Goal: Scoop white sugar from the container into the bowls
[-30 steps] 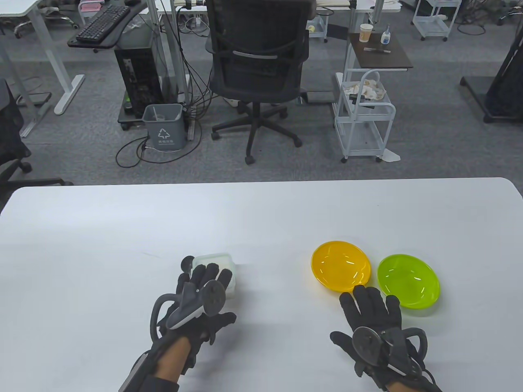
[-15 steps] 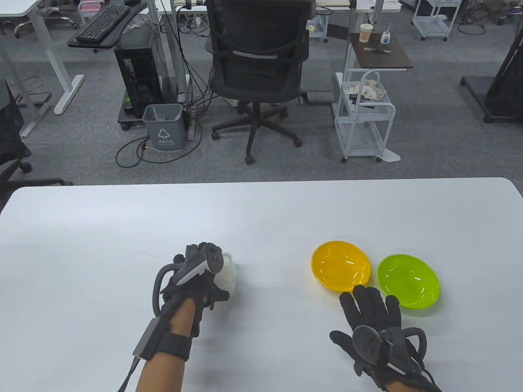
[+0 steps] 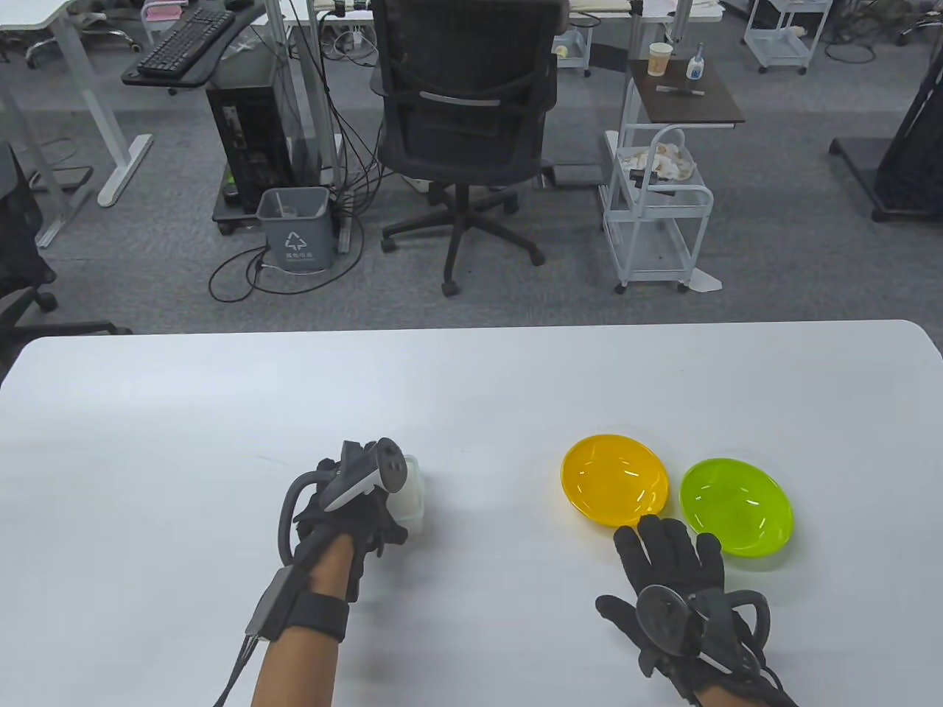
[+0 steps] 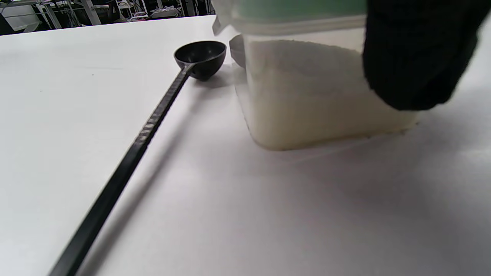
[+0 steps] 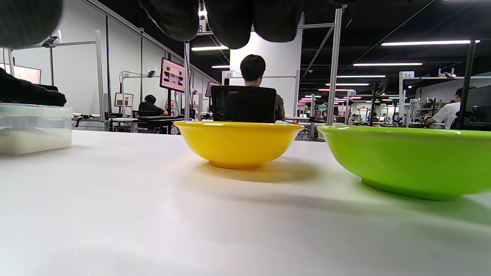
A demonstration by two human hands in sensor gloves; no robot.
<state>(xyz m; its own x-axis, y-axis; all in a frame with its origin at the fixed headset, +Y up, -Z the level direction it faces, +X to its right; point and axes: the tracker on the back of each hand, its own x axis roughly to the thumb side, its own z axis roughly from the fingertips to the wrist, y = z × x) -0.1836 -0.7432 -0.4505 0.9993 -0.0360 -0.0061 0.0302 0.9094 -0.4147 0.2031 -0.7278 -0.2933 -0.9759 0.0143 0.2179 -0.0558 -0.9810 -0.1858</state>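
A clear lidded container [image 3: 412,495] of white sugar stands on the white table [image 3: 471,383]. My left hand [image 3: 361,501] wraps over its top and left side and grips it. In the left wrist view a gloved finger [image 4: 418,53] lies against the container's wall [image 4: 307,96]. A black long-handled scoop [image 4: 199,57] lies on the table beside the container; in the table view it is hidden under the hand. My right hand [image 3: 667,549] rests flat and open on the table, fingertips just short of the yellow bowl [image 3: 615,479]. The green bowl [image 3: 735,507] sits to its right. Both bowls look empty.
In the right wrist view the yellow bowl [image 5: 238,143] and green bowl [image 5: 410,161] stand side by side, with the container [image 5: 34,128] far to the left. An office chair [image 3: 464,110] and a white cart [image 3: 656,213] stand on the floor beyond the table's far edge.
My left hand has turned from lying flat over the container to wrapping round its left side and top. The container has hardly moved. The right hand has not moved.
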